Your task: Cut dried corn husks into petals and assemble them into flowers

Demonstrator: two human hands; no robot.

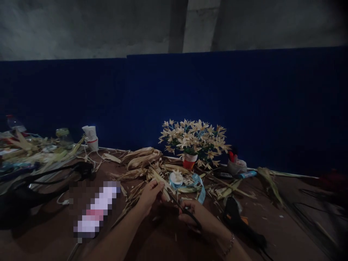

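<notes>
Corn husk piece (pixel 160 177) pinched between thumb and fingers of left hand (pixel 149 197), extending beyond fingertips toward table's far side. Right hand (pixel 196 214) grasps black-handled scissors (pixel 193 216), blades directed at husk, contact indistinct. Beyond hands: light-blue ribbon (pixel 201 192), husk-flower arrangement (pixel 194 136) standing upright in red pot (pixel 189 164). Black glue gun (pixel 234 214) right of right hand.
</notes>
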